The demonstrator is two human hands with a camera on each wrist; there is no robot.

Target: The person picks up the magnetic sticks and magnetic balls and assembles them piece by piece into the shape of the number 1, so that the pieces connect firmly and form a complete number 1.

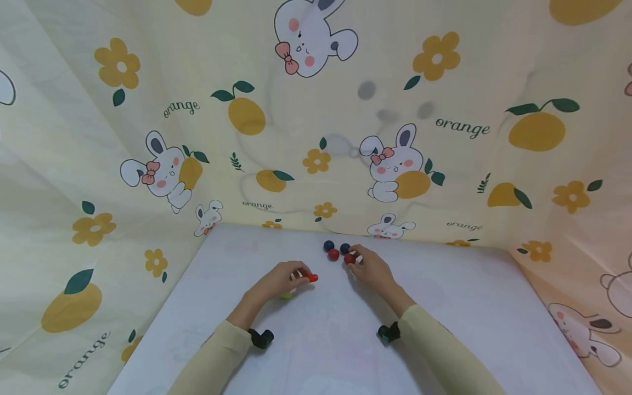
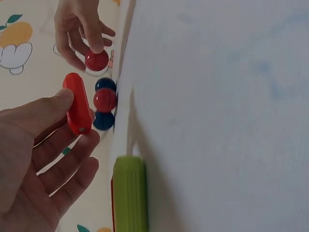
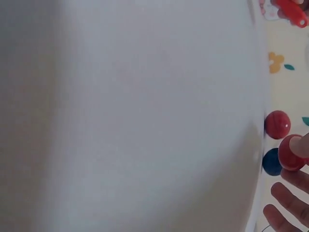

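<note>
My left hand pinches a slim red oblong plastic piece with rounded ends between thumb and fingers, above the table. A small hole shows at one end of it in the right wrist view. Farther right, my right hand holds a glossy red ball by thumb and fingertips, slightly off the surface. Close by on the table sit another red ball and two dark blue balls, one at the back left and one nearer the right hand.
A ribbed green object with a red edge lies on the table under my left hand, mostly hidden in the head view. The white table meets a cream cloth printed with rabbits and oranges at its back edge.
</note>
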